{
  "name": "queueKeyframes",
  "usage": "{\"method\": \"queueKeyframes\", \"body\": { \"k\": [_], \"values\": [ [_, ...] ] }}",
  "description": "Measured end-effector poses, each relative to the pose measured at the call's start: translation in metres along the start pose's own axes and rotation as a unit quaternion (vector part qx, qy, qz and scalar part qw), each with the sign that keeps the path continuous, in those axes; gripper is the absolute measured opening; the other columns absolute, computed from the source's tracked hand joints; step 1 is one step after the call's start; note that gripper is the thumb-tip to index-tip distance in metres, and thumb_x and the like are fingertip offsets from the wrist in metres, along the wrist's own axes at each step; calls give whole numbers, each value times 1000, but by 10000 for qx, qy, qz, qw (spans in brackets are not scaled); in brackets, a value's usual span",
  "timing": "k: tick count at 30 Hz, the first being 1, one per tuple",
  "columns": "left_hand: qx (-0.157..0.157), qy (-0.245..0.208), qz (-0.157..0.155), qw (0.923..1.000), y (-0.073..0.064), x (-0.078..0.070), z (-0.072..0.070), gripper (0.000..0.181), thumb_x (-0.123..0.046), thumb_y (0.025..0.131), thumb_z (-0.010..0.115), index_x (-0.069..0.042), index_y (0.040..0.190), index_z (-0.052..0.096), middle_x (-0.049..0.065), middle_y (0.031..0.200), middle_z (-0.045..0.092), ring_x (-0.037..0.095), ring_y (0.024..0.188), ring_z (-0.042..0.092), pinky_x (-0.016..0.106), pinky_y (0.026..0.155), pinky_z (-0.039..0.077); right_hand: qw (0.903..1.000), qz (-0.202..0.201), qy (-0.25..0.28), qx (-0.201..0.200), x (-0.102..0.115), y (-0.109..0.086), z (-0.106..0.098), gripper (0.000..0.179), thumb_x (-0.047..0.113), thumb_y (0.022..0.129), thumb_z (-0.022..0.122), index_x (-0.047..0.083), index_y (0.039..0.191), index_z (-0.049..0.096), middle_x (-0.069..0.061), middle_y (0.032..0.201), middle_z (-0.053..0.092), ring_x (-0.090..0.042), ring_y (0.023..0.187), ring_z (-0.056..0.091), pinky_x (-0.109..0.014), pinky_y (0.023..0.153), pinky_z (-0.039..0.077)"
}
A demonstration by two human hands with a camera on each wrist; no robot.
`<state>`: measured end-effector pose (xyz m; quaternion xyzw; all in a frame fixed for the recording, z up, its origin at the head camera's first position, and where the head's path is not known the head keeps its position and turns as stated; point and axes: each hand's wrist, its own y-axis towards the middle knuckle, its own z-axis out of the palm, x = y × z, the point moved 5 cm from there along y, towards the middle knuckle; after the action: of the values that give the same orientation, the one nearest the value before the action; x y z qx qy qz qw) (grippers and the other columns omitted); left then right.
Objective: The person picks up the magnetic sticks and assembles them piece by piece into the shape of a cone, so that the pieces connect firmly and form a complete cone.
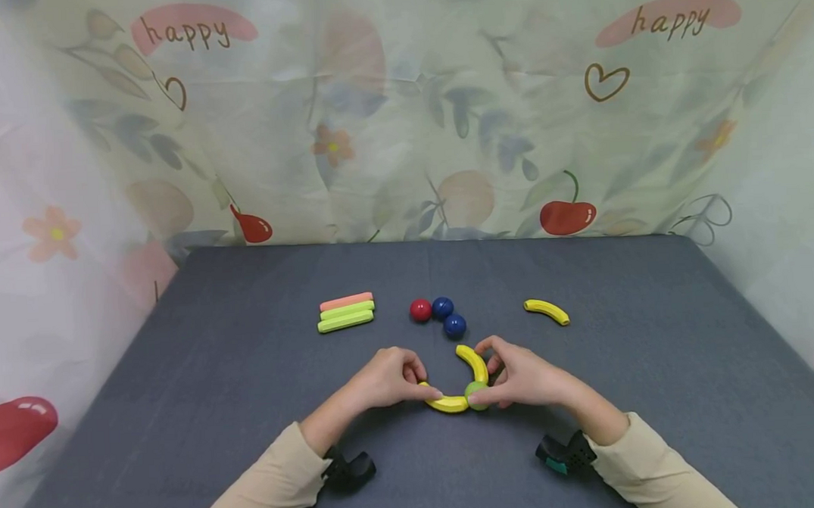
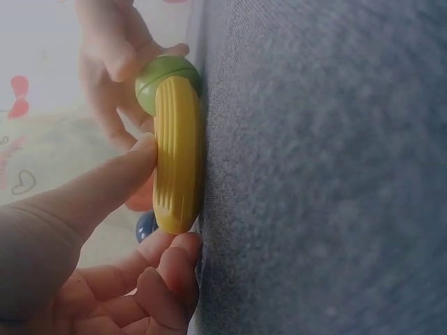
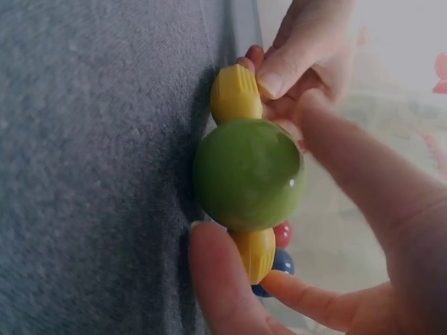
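Observation:
Low over the dark table, two curved yellow toy rods meet a green ball [image 1: 477, 396], forming an open arc. My left hand [image 1: 393, 377] pinches the near curved yellow rod [image 2: 179, 157] by its left part, thumb on its side and fingertips at its end. On the other side, my right hand [image 1: 521, 372] has its thumb at the green ball, while its fingers flank the far curved yellow rod [image 1: 476, 363]. That rod rises from the ball away from me; in the right wrist view the ball hides part of it.
Beyond the arc lie a red ball [image 1: 420, 310] and two blue balls [image 1: 454, 326] in a cluster. Straight rods, one pink [image 1: 346, 301] and two lime green [image 1: 345, 321], lie side by side at the left. Another curved yellow rod [image 1: 547, 311] rests at the right.

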<state>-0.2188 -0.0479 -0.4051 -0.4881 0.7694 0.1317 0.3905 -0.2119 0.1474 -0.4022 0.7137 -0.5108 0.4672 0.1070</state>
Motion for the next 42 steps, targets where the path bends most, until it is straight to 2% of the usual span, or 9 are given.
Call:
{"method": "queueKeyframes", "body": {
  "k": [8, 14, 24, 31, 37, 40, 42],
  "values": [
    [312, -24, 244, 9992, -1, -1, 4, 22, -28, 76, 77, -8, 84, 71, -3, 67, 59, 6, 58, 47, 17, 52, 36, 10000, -8, -54, 27, 1, -1, -2, 67, 30, 80, 73, 1, 129, 38, -10, 97, 58, -14, 66, 63, -29, 62, 52],
    [681, -128, 300, 9971, -2, -4, 8, 16, -22, 77, 76, -8, 86, 71, -3, 70, 62, 5, 60, 49, 16, 54, 39, 9992, -322, -249, 60, 1, -1, -6, 58, 26, 84, 69, 0, 127, 42, -8, 89, 61, -13, 67, 59, -27, 60, 47],
    [981, -184, 526, 9936, -4, -11, 16, 12, -18, 80, 73, -9, 86, 72, -4, 70, 61, 4, 61, 49, 15, 55, 39, 9964, -529, -655, -139, 3, 0, -9, 44, 22, 86, 65, 3, 122, 50, -11, 100, 63, -13, 80, 60, -27, 67, 48],
    [1056, -168, 557, 9927, -5, -16, 21, 9, -18, 79, 74, -10, 83, 72, -5, 69, 61, 4, 61, 50, 15, 54, 38, 9933, -662, -887, -319, 2, 0, -9, 46, 32, 84, 68, 5, 119, 54, -10, 100, 62, -11, 77, 58, -26, 67, 46],
    [1060, -149, 637, 9922, -3, -18, 22, 10, -19, 79, 74, -10, 83, 71, -4, 70, 63, 3, 60, 50, 15, 54, 39, 9907, -781, -1044, -390, 1, 1, -10, 42, 29, 85, 68, 5, 115, 55, -9, 98, 62, -10, 75, 57, -23, 66, 46],
    [937, -147, 624, 9935, -1, -15, 17, 12, -22, 80, 74, -11, 84, 71, -4, 71, 62, 4, 62, 50, 16, 55, 39, 9902, -782, -1088, -388, 1, 2, -11, 41, 28, 85, 68, 5, 115, 55, -9, 99, 62, -9, 76, 57, -23, 66, 46],
    [704, -159, 543, 9959, 2, -13, 8, 14, -24, 81, 73, -11, 86, 70, -4, 72, 62, 6, 62, 50, 17, 55, 40, 9903, -765, -1099, -374, 0, 3, -11, 40, 28, 85, 68, 5, 115, 55, -10, 99, 62, -10, 76, 57, -24, 66, 46]
  ]
}}
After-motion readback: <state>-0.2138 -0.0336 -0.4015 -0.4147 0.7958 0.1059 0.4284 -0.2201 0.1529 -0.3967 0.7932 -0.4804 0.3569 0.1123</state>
